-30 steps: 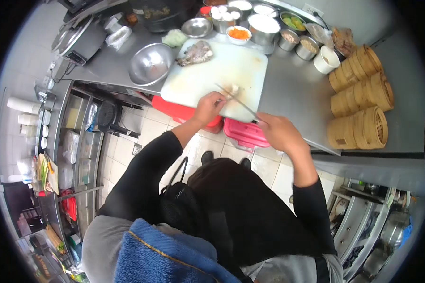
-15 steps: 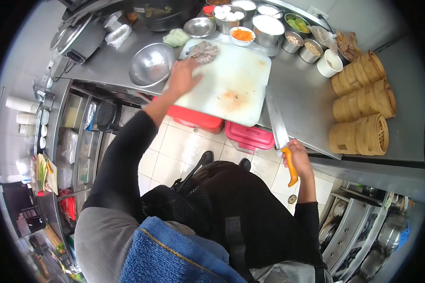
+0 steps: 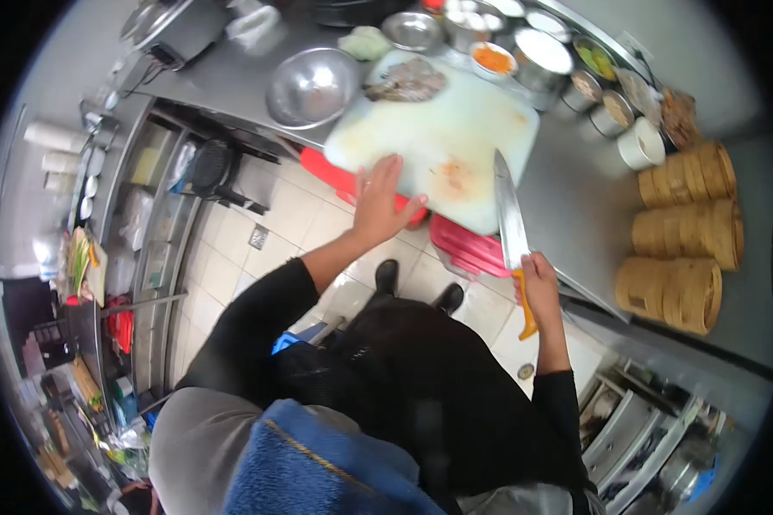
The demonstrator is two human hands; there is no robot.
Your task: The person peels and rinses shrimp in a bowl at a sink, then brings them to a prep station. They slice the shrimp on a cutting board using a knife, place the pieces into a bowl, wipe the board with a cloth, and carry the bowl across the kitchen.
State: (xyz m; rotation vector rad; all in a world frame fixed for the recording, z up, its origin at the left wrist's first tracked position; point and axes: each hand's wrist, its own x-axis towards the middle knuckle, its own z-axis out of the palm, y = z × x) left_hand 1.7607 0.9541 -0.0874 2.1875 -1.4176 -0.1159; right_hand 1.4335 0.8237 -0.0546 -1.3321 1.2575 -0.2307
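Observation:
My right hand [image 3: 538,276] is wrapped round the orange handle of a kitchen knife [image 3: 510,215]. Its long blade points away from me, with the tip over the right part of the white cutting board [image 3: 421,137]. Near the board's front left edge is my left hand [image 3: 381,203], fingers stretched out and nothing in them. A pile of greyish raw meat [image 3: 408,80] lies at the far left of the board. Orange-brown bits [image 3: 452,177] stain the board's near middle. A steel mixing bowl [image 3: 313,87] stands left of the board.
Behind the board are a bowl of shredded carrot [image 3: 493,59], a pot of eggs [image 3: 473,21] and several steel containers. Bamboo steamers [image 3: 674,292] are stacked along the right. A red lidded bin [image 3: 468,247] sits below the counter edge. A rice cooker [image 3: 176,39] stands far left.
My left hand has drawn back from near the meat to the board's front edge. The knife, still in my right hand, now has its tip over the board. The view has shifted.

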